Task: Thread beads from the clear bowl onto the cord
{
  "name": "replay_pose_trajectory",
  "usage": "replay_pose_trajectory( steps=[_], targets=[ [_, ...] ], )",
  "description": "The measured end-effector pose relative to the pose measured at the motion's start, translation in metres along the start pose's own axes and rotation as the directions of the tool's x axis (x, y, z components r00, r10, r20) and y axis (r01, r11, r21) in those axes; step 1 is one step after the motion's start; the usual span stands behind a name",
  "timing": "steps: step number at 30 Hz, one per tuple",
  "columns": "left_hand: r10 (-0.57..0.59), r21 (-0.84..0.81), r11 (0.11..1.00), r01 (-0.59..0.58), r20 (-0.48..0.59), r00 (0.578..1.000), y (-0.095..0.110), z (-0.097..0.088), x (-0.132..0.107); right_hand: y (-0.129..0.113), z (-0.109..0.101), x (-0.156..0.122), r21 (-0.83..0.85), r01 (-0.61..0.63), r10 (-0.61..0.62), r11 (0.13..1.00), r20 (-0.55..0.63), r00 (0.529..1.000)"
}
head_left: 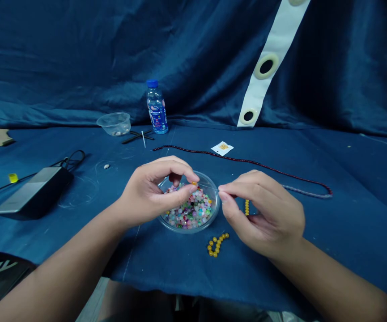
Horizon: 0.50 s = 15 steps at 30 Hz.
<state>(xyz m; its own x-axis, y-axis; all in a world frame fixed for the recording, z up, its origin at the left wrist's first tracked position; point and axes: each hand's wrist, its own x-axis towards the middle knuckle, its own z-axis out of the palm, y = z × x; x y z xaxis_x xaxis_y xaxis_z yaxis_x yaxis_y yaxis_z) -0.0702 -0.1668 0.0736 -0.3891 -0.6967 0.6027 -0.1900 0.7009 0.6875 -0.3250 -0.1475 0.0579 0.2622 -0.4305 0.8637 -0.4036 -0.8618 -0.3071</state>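
Between thumb and index finger, my left hand (pixel 161 188) pinches a small orange-yellow bead (pixel 194 183) above a clear round bowl (pixel 217 210) of mixed coloured beads (pixel 189 210). My right hand (pixel 263 210) is closed in a pinch at the bowl's right side, holding a thin, pale thread (pixel 210 186) that runs toward the bead. Whether the thread passes through the bead I cannot tell. Below the right hand lies a short curved row of yellow beads (pixel 218 244). More yellow beads (pixel 247 207) show beside the right fingers, partly hidden.
A long dark red bead strand (pixel 247 160) stretches behind the hands, near a small white packet (pixel 222 148). At the back stand a bottle (pixel 157 109) and a clear tub (pixel 114 124), close to black sticks (pixel 133 137). On the left sits a grey device (pixel 34 190) with a cable.
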Motion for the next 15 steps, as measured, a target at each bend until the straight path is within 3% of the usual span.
replay_pose_trajectory(
  steps=[6,10,14,15],
  targets=[
    [0.023,0.031,0.999,-0.023,0.002,1.0,-0.001,0.001,0.002,0.002,0.001,-0.003,0.007,-0.017,0.017,1.0,0.014,1.0],
    [0.092,0.123,0.988,-0.092,0.001,0.996,0.0,-0.001,0.005,0.002,0.003,-0.002,-0.009,-0.033,0.033,0.999,0.039,0.999],
    [0.144,0.233,0.96,-0.156,0.067,0.987,0.001,-0.006,0.005,0.006,0.011,-0.001,0.009,-0.066,0.065,0.998,0.064,0.996],
    [0.16,0.216,0.963,-0.164,0.034,0.986,-0.001,-0.007,0.005,0.01,0.014,-0.001,0.003,-0.063,0.063,0.998,0.078,0.995]
  ],
)
